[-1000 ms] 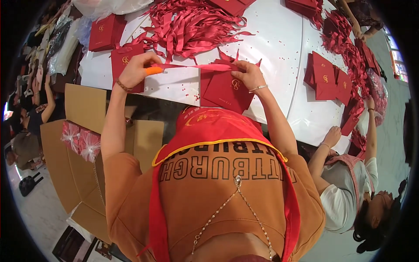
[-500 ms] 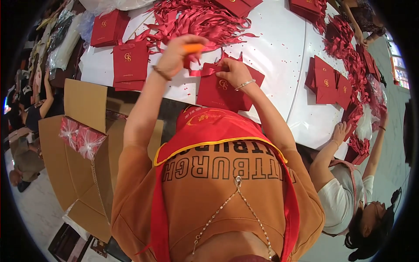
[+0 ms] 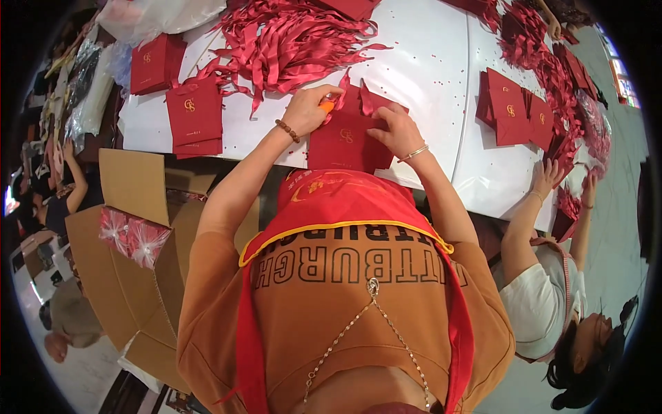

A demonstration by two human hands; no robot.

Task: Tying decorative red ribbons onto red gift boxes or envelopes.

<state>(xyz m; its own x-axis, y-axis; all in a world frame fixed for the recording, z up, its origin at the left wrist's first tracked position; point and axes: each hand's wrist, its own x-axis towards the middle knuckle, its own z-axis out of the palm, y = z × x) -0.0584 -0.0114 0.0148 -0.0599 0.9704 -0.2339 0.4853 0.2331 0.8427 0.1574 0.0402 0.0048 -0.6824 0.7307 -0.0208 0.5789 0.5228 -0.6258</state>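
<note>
On the table edge right before me lies a flat red paper bag (image 3: 339,148), on top of another red bag. My left hand (image 3: 308,112) is at its upper left corner, closed round a small orange tool (image 3: 327,106) whose kind I cannot make out. My right hand (image 3: 402,134) has curled fingers at the bag's upper right edge, pinching there; the fingertips partly hide what they grip. A red ribbon (image 3: 366,101) stands up from the bag's top between the hands, and a second ribbon strip rises beside my left fingers.
A big heap of red ribbons (image 3: 293,48) lies beyond my hands. Stacked red bags (image 3: 195,110) sit to the left, more bags (image 3: 509,110) to the right. An open cardboard box (image 3: 131,169) stands at my left. A co-worker's hand (image 3: 547,178) rests at the right table edge.
My left hand has come down and right with the orange tool, to the bag's top edge. My right hand has moved to the bag's right side, and the ribbon stretched sideways now stands up.
</note>
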